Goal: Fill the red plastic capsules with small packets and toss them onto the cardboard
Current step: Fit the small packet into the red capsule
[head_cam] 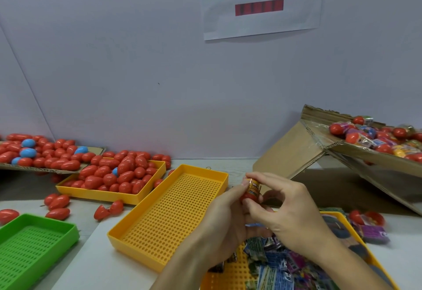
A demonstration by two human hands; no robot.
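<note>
Hands meet at five o'clock of the view: the left hand [225,212] holds a red capsule half [249,196] from below, while the right hand [288,207] pinches an orange packet [254,186] standing upright in its mouth, so both grips are clamped. From nine o'clock rightward: a flat cardboard sheet [96,150] carries many red capsules and four blue-tipped ones; a green tray [34,244] sits at eight o'clock on the desk [91,267]; one yellow tray [109,195] is heaped with capsules; a second yellow tray [169,219] lies beside the hands; a third [228,276], under the wrists, holds mixed packets. At three o'clock, tilted cardboard [296,148] holds capsules among packets.
</note>
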